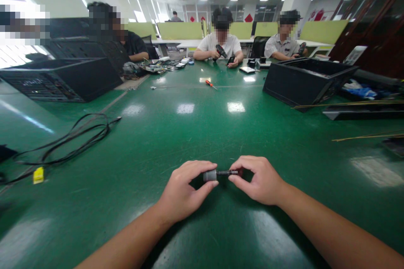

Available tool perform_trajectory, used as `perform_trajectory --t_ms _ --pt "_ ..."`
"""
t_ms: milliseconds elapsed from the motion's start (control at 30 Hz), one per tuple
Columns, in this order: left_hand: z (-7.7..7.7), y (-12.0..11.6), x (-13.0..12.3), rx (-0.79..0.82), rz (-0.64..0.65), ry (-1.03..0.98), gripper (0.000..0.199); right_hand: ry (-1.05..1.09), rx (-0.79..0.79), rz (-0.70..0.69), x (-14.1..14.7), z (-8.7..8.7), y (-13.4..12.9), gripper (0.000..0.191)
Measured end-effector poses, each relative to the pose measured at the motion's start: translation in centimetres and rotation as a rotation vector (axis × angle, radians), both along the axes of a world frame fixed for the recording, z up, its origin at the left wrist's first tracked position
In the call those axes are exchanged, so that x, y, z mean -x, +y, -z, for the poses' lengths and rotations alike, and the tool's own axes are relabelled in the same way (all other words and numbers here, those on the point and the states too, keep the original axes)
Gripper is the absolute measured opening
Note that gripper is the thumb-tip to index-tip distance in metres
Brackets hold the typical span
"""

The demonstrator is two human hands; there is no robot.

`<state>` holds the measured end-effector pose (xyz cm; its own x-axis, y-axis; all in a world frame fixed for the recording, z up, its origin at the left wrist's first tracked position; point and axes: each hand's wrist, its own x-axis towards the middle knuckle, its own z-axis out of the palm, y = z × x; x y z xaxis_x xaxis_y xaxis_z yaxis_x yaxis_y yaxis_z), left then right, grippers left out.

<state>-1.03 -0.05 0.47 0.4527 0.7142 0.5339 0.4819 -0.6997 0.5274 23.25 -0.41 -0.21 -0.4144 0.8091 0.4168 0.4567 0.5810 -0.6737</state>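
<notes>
A small grey cylindrical piece with a thin dark shaft (pixel 210 175) lies horizontally between my hands, low over the green table (pixel 158 134). My left hand (pixel 186 191) grips the thick grey end between thumb and fingers. At the other side, my right hand (pixel 260 180) has its thumb and index finger curved around the tip of the dark shaft, close together there. Whether those fingertips press on the shaft is hard to tell. Farther off, an orange screwdriver (pixel 208 83) rests on the table.
Black cables (pixel 72 145) with a yellow tag (pixel 38 175) lie at the left. Black computer cases (pixel 63 80) stand at both sides, the right one (pixel 303 82) near metal strips. Across the table, a person (pixel 221 46) holds a power drill; other people sit nearby.
</notes>
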Motion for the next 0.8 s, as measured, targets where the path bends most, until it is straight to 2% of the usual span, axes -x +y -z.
perform_trajectory --t_ms 800 --pt "0.25 0.03 0.28 -0.024 0.002 0.005 0.031 -0.011 0.017 0.002 -0.21 0.14 0.26 0.002"
